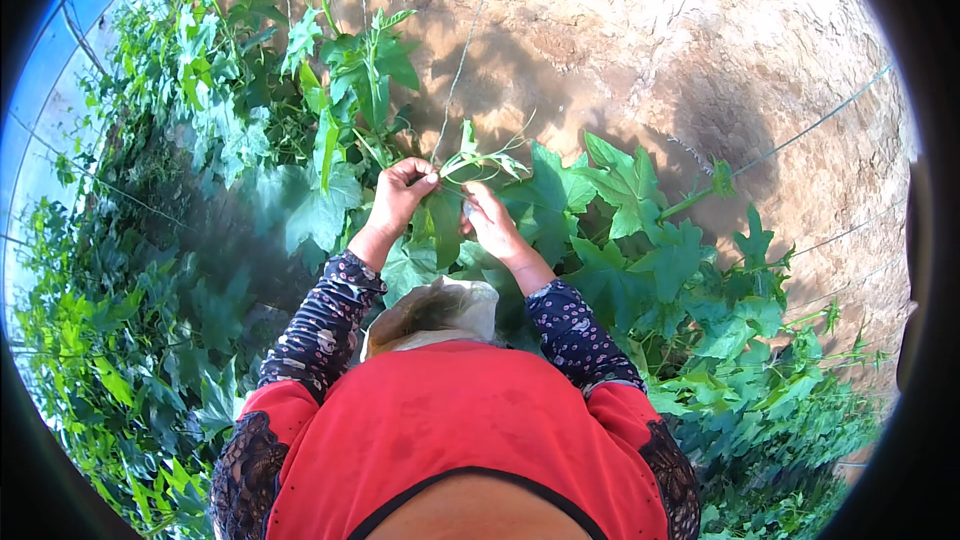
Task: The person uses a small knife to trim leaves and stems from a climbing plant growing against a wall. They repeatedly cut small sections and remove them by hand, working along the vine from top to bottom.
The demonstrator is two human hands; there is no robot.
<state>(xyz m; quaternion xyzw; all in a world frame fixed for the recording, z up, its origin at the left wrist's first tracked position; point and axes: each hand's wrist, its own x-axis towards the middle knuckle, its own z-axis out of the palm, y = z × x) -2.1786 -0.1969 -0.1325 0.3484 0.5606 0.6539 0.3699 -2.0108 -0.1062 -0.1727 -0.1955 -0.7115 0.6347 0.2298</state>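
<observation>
In front of my chest, my left hand (398,202) is closed in a pinch where a string (464,58) meets the thin stem of a vine shoot (478,157). The shoot's pale tip and curling tendrils stick out to the right, above my right hand (492,227). My right hand is closed, its fingers curled just below the shoot. A small pale bit shows at those fingers, too small to name. A broad green leaf (437,223) hangs between the two hands. Below them, a whitish bag (445,308) sits open against my front.
Dense leafy vines (190,310) fill the left side, and more vine leaves (640,260) spread to the right. Another string (815,123) slants across the upper right over brown bare soil (620,40). Blue and white sheeting (60,70) stands at the far left.
</observation>
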